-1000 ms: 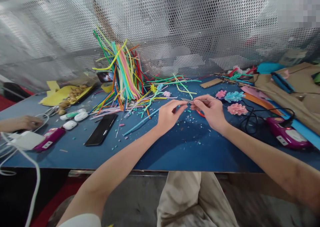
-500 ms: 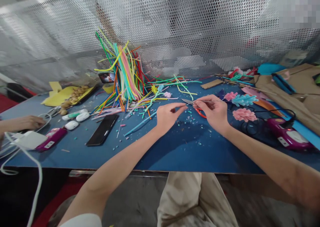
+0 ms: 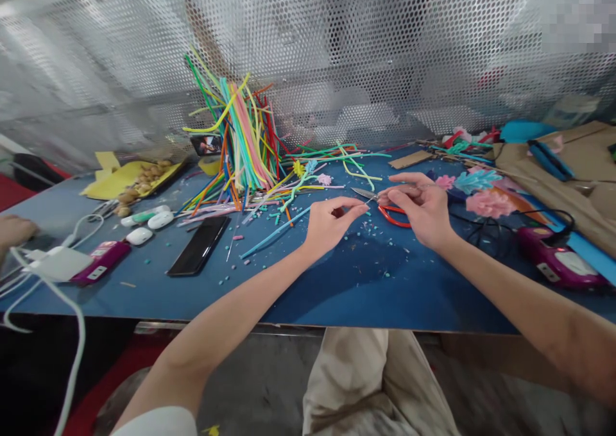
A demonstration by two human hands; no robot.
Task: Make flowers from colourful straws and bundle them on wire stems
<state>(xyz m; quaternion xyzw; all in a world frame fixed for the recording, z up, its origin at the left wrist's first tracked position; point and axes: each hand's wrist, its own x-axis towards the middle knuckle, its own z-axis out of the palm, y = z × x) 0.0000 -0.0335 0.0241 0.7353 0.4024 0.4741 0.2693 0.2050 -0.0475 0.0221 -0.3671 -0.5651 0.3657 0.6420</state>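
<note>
Both arms reach forward over the blue surface. The left hand pinches the thin end of a blue pipe cleaner. The right hand has its fingers pressed together on thin stems of fluffy flowers. Red scissors lie just beside it. A metal wall full of little holes stands behind.

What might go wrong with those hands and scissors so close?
The pointed scissors might prick the left hand or right hand, since both are close. The big pink flower beside the right hand could get squashed if bumped. The white cable drooping past the table edge may get tugged.
</note>
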